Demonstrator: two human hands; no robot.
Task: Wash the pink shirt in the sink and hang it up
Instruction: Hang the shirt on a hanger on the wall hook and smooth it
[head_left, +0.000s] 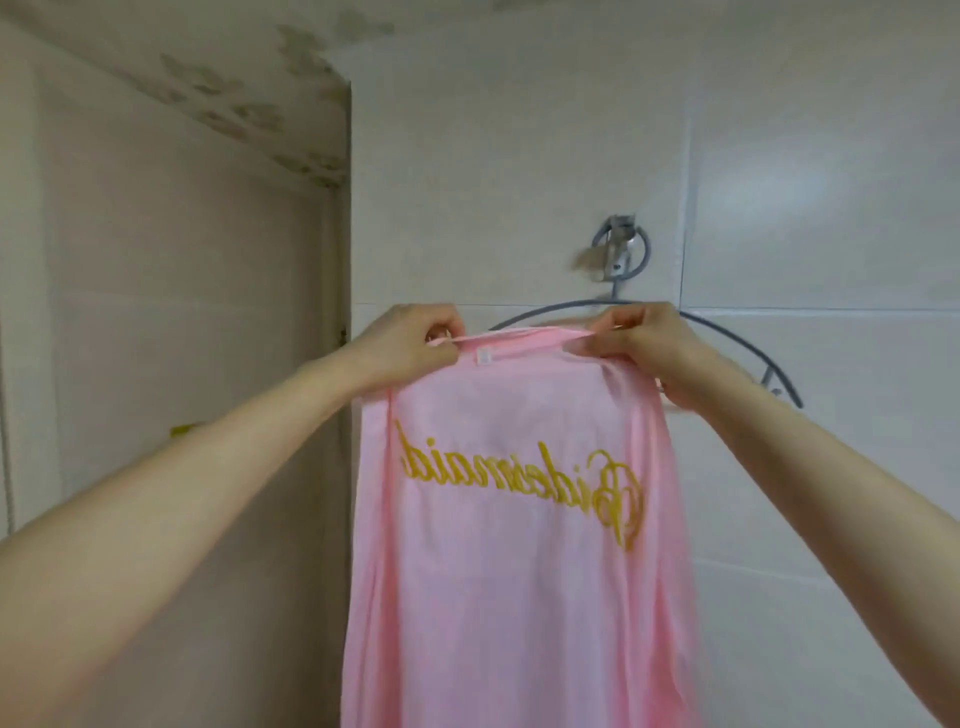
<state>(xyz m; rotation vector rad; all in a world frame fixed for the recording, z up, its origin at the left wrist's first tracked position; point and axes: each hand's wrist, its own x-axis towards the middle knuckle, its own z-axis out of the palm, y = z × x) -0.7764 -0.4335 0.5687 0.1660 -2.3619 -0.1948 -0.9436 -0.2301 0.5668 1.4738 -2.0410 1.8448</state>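
Both arms raised, forearms bare. Pink shirt held up by its collar edge, stretched taut between the two grips. Rest of the cloth hanging straight down below them, out past the lower edge of the view.

Left hand: fingers curled, thumb and fingers pinching the left end of the collar edge. Right hand: likewise curled, pinching the right end, a fold of cloth bunched under the palm.

White label sewn just under the collar edge, just inside the left grip. Gold script lettering across the cloth below both grips, reading mirrored, slanting down toward the right-hand side.

Grey wire hanger behind the grips. Top arc visible just above the collar edge between the hands, passing behind the right hand, then sloping down and out beyond it, bare of cloth there. Left end hidden by shirt and left hand; inside the shirt or behind it, cannot tell. Hanger's hook up over a metal wall hook, above the gap between the grips, nearer the right one.

White tiled wall behind. Left of the left grip, a wall corner and a beige door. Small yellow object showing just over the left forearm, too blurred to name. Stained, peeling ceiling high above the left grip.
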